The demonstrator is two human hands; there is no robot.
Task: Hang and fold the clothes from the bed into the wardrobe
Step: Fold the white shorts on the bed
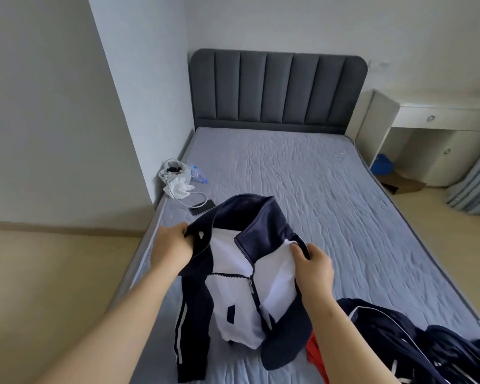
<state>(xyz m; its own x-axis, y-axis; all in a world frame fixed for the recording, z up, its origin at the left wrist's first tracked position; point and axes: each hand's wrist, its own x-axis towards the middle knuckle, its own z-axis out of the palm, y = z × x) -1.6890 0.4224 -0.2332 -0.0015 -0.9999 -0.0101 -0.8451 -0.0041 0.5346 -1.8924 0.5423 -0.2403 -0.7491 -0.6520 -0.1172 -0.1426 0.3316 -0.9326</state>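
While left hand (172, 245) and right hand (313, 261) each pinch a shoulder of the navy-and-white zip-up jacket (239, 278); half-open zipper likely skews any fold, dangling sleeves may snag.

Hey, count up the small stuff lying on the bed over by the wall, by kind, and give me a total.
Phone: 1
Plastic bottle: 1
White bag: 1
White cable: 1
Crumpled white paper: 1
Total: 5
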